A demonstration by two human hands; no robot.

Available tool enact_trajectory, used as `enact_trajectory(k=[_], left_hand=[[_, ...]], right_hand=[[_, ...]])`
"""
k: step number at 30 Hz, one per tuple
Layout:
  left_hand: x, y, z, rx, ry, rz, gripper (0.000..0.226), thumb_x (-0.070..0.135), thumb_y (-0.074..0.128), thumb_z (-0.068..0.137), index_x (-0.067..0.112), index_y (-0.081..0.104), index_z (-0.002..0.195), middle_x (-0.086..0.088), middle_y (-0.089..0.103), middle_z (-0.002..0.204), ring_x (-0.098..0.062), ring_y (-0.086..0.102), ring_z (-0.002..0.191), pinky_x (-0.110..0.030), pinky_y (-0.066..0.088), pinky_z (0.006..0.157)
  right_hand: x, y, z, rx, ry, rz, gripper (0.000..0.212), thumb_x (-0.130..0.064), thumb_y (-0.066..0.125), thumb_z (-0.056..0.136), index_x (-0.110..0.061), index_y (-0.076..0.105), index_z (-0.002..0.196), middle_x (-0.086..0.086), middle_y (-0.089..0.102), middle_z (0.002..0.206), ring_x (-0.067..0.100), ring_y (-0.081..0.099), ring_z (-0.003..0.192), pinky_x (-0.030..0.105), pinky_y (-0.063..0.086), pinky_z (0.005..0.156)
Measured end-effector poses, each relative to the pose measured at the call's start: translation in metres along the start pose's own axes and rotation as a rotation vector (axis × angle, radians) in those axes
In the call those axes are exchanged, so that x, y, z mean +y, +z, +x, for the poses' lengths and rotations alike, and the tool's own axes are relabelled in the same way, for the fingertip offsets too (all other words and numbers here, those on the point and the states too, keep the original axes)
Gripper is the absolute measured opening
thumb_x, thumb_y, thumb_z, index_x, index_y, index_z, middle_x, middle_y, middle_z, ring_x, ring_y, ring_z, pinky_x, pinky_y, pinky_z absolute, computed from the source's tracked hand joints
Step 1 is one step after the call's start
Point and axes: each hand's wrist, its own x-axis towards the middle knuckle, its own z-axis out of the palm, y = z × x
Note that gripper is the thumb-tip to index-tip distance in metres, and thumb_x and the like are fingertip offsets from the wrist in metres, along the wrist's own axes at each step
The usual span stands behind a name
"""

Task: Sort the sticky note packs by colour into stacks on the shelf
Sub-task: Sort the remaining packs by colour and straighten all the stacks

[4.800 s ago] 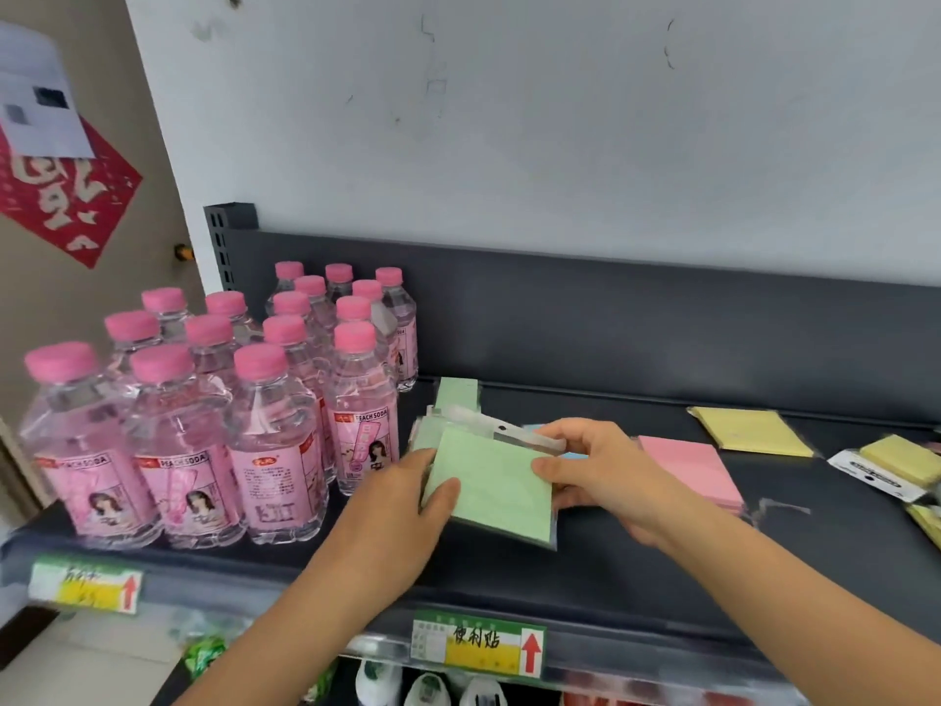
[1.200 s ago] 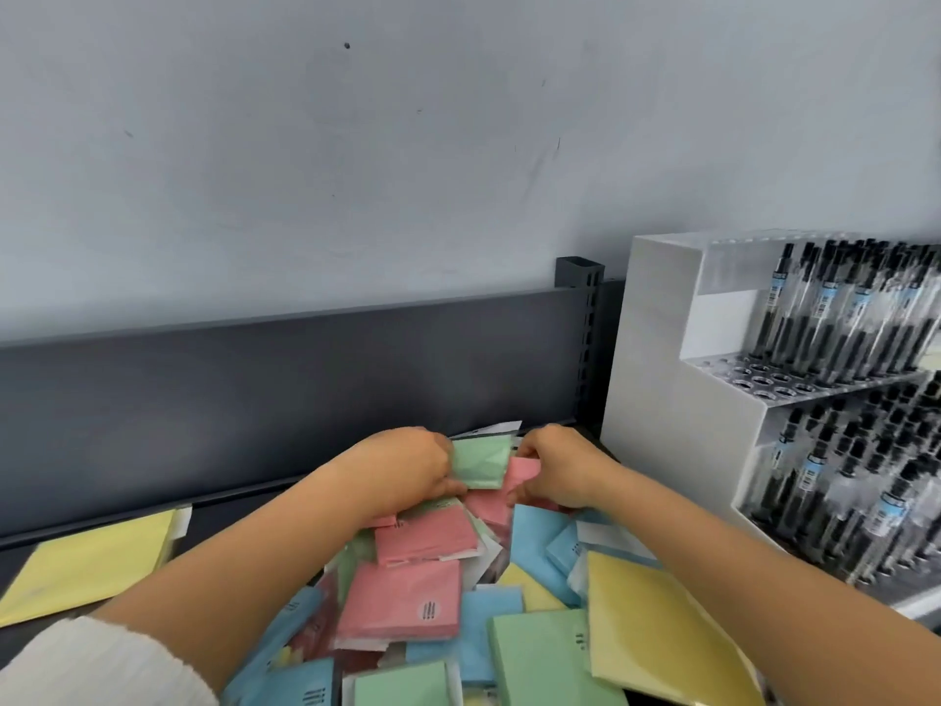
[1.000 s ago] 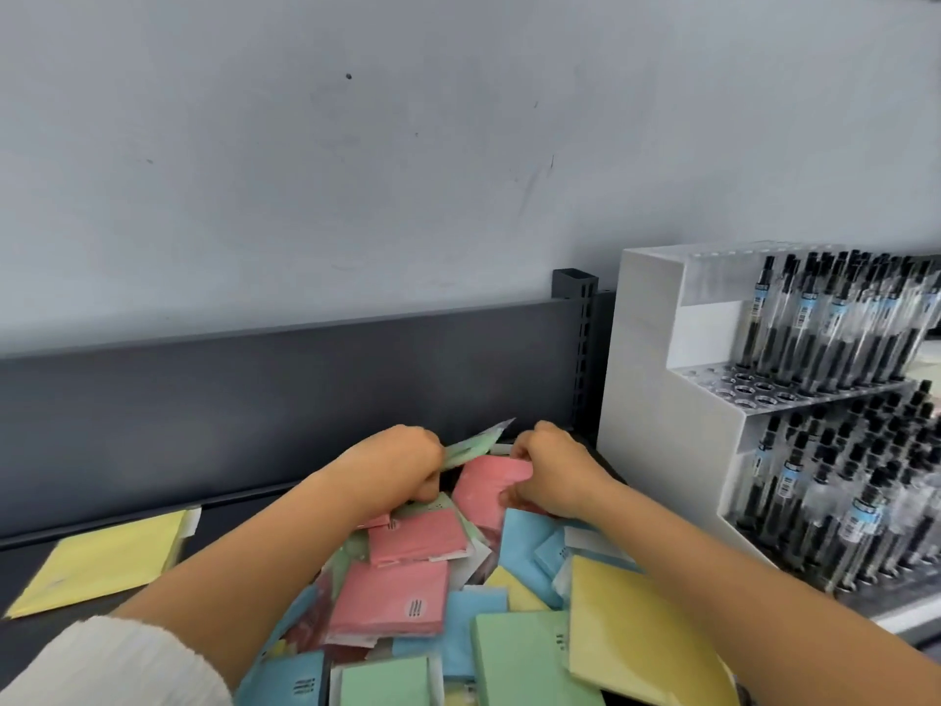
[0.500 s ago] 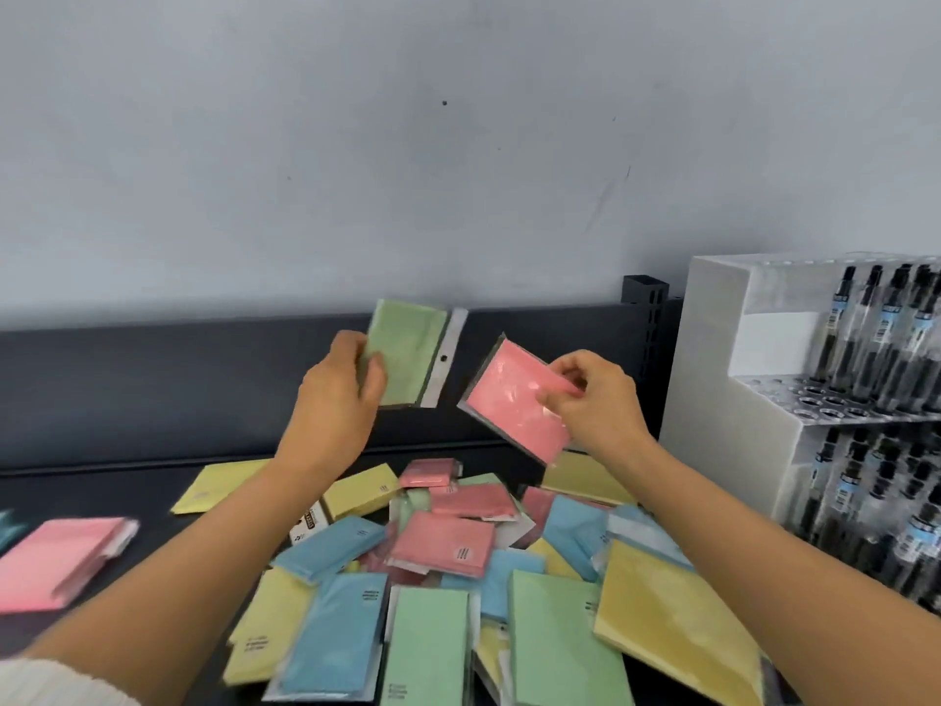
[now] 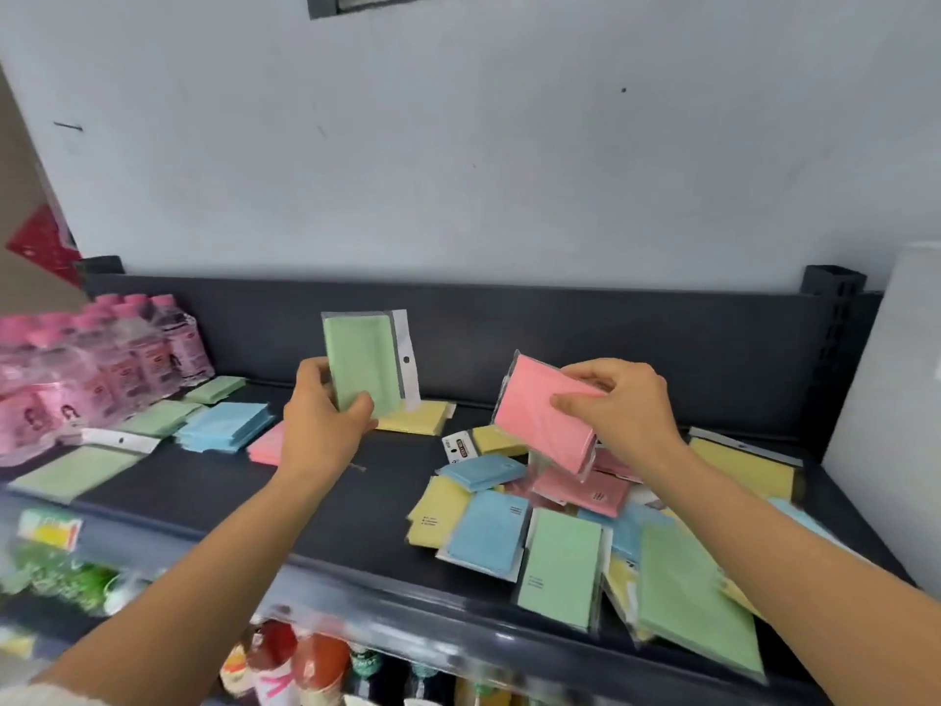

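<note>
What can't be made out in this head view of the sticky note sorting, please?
Pink stack: head view, mostly hidden behind the left hand holding the green pack.
Pile beneath the right hand: partly covered by its pink pack.
Print on the flat green pack: too small.
Bottle labels: blurred.
White stand: cut off by the right edge.
Lower-shelf goods: blurred.

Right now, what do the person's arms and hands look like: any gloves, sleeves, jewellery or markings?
The left hand and right hand are bare, with no gloves, rings or watch that I can see. The left forearm and right forearm are uncovered too. Only a pale sleeve edge shows, on the left arm at the frame's bottom corner.
</note>
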Motion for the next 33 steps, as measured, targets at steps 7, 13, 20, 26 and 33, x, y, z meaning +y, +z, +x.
enact_trajectory(k=[7,13,20,26,33], left_hand=[[-0.028,-0.063,0.009,0.034,0.027,0.197,0.018,0.007,0.05,0.087,0.011,0.048,0.07,-0.019,0.055,0.068,-0.039,0.065,0.077,-0.034,0.04,0.058],[-0.057,-0.127,0.021,0.103,0.044,0.23,0.021,0.006,0.05,0.09,0.015,0.049,0.071,-0.016,0.054,0.067,-0.042,0.063,0.08,-0.044,0.047,0.06],[-0.091,-0.196,0.046,0.037,0.141,0.279,0.019,0.004,0.05,0.092,0.02,0.056,0.085,-0.006,0.051,0.062,-0.014,0.037,0.051,-0.027,0.03,0.048],[-0.11,-0.218,0.05,-0.219,0.315,0.399,0.03,0.002,0.053,0.09,0.018,0.066,0.113,0.001,0.05,0.055,-0.015,0.043,0.047,-0.021,0.032,0.048],[-0.126,-0.208,0.052,-0.496,0.722,0.546,0.056,-0.018,0.06,0.074,0.009,0.061,0.123,-0.012,0.059,0.128,-0.031,0.055,0.12,-0.043,0.047,0.099]], right_hand=[[-0.027,0.045,-0.001,-0.026,0.006,0.059,0.027,-0.02,0.081,0.068,-0.027,0.069,0.091,-0.019,0.063,0.087,-0.005,0.058,0.083,0.015,0.044,0.064],[-0.048,0.1,-0.002,-0.057,0.015,0.079,0.021,-0.022,0.078,0.072,-0.03,0.068,0.087,-0.02,0.063,0.088,-0.003,0.058,0.086,0.015,0.044,0.066],[-0.079,0.173,-0.009,-0.019,0.069,0.088,0.021,-0.018,0.078,0.072,-0.026,0.069,0.088,-0.009,0.068,0.092,0.007,0.063,0.088,0.027,0.051,0.074],[-0.11,0.207,-0.011,0.084,0.112,0.106,0.02,-0.017,0.075,0.073,-0.03,0.067,0.085,-0.009,0.067,0.094,0.014,0.064,0.091,0.038,0.055,0.08],[-0.125,0.209,-0.01,0.25,0.199,0.157,0.019,-0.018,0.074,0.076,-0.026,0.068,0.092,-0.002,0.068,0.099,0.018,0.066,0.088,0.041,0.058,0.072]])
